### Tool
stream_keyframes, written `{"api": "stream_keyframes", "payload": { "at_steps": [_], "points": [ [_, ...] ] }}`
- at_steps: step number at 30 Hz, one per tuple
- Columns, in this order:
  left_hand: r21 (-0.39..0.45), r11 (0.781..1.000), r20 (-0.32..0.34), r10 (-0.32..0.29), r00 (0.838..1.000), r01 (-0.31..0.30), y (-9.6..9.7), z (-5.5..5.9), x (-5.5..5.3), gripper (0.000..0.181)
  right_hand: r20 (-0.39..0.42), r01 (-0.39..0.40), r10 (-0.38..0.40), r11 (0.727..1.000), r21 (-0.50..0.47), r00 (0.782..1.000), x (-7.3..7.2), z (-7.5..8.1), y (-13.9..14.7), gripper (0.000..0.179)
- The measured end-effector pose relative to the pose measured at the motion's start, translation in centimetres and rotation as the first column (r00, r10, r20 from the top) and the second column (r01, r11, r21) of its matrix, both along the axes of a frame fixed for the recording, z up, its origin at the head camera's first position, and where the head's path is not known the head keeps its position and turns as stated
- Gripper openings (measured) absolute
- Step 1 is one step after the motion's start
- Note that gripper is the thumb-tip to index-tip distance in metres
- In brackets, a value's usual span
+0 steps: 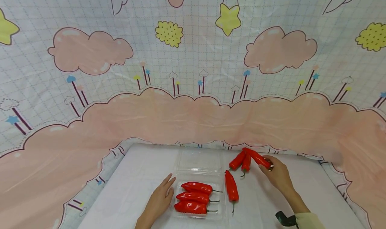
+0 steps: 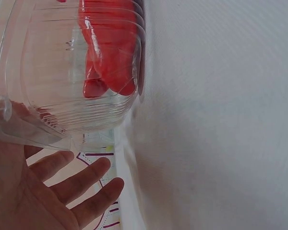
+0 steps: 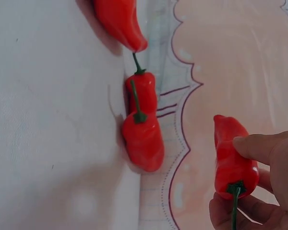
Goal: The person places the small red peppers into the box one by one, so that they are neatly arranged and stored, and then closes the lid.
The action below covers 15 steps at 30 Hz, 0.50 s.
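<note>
A cloud-printed cloth (image 1: 193, 121) hangs behind the white tabletop (image 1: 114, 192) along the bottom. Lower left, the left hand (image 1: 159, 199), fingers extended, is beside a clear box (image 1: 199, 162) holding three peppers (image 1: 193, 197); then three loose peppers (image 1: 231, 187); lower right, the right hand (image 1: 278, 176) pinches a red pepper (image 1: 256, 158).

The sleeve (image 1: 309, 221) on my right arm (image 1: 297, 202) is a pale yellow colour. The cloth looks plain, and it stops before my wrist, so some of my arm shows. Right by the sleeve is a small black thing (image 1: 284, 219). It is bent like an elbow, and I can't tell what it is. My right hand (image 1: 278, 176) and my left hand (image 1: 159, 198) are bare, with slim fingers.
</note>
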<state>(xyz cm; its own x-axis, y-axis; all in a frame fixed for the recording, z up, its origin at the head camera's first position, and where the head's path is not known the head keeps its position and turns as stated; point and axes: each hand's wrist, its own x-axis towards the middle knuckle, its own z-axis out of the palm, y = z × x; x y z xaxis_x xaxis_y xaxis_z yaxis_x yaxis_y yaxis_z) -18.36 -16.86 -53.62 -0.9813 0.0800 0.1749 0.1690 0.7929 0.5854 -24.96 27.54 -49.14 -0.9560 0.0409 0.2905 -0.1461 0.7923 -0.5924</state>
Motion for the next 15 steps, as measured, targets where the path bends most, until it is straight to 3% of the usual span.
{"api": "stream_keyframes", "payload": {
  "at_steps": [15],
  "points": [
    [-0.001, 1.000, 0.008, 0.005, 1.000, -0.005, 0.0, -0.1, -0.1, 0.043, -0.055, -0.040, 0.039, 0.999, -0.006, 0.998, 1.0, 0.4, -2.2, 0.046]
  ]
}}
